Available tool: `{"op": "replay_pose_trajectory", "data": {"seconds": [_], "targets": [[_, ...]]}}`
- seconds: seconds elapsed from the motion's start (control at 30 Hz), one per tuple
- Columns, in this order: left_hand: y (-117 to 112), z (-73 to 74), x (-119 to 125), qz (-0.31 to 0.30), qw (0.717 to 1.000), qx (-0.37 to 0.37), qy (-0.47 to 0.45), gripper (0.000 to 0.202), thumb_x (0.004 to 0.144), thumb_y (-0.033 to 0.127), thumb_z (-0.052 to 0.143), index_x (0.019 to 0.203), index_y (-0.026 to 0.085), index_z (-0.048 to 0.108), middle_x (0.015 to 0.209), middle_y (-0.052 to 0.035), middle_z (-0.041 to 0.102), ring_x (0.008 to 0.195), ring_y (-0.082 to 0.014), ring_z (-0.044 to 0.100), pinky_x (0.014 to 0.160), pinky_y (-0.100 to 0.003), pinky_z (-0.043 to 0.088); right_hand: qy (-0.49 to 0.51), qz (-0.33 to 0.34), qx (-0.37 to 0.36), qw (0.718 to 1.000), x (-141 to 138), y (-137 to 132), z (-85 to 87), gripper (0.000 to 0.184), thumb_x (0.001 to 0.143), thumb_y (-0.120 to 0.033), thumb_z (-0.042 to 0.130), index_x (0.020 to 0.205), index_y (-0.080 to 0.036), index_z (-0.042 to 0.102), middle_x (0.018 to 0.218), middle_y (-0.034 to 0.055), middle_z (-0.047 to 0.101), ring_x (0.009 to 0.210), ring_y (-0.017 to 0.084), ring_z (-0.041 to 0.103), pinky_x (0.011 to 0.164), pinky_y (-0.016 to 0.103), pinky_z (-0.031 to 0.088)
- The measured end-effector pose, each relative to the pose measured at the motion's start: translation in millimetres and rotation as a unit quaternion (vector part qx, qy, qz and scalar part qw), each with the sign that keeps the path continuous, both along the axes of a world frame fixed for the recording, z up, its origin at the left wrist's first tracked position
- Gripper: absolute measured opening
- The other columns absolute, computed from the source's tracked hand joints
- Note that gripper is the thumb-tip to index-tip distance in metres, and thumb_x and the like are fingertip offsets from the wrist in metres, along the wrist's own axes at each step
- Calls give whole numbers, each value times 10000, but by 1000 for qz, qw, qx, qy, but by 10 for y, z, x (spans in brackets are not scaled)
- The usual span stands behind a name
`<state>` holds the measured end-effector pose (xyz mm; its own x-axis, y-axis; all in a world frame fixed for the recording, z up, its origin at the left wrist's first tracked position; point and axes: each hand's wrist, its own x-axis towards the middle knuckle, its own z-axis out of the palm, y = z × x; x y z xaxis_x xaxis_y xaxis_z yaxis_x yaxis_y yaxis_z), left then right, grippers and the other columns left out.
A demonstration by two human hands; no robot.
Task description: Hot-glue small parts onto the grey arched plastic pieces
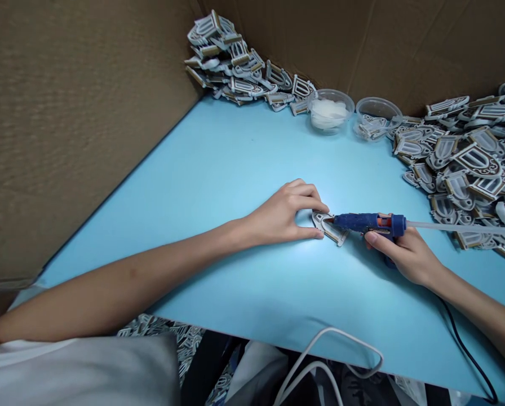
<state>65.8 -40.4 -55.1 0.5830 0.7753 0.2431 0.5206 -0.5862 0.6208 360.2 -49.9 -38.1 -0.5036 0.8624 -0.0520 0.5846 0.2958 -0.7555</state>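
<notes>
A blue hot glue gun (362, 222) is gripped in my right hand (404, 254), its nozzle pointing left. A long clear glue stick (459, 226) sticks out of its back end. Under the nozzle lies a small white and grey arched window-shaped piece (332, 231) with brown trim, flat on the table. My left hand (292, 211) pinches this piece at its left end, thumb on the near side and fingers on the far side. The nozzle tip overlaps the piece; whether it touches cannot be made out.
Piles of similar pieces lie at the back left (244, 67) and right (468, 163) of the blue table (185, 186). Between them stand two clear tubs, one with white translucent bits (329, 113). Cardboard walls (87, 101) border it. A white cable (345, 335) crosses the front edge.
</notes>
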Motion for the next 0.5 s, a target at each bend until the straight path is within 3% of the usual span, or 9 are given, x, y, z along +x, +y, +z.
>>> {"op": "replay_pose_trajectory", "data": {"seconds": [0.5], "targets": [[1,13,-3,-1,1000,-4,1,401,896,485,792,1179,202,772,1101,-80,717,1048,-229,608,980,-364,455,2,6,18,1000,-17,-16,9,449,986,-529,566,649,-232,582,653,36,574,772,246,575,657,358,456]]}}
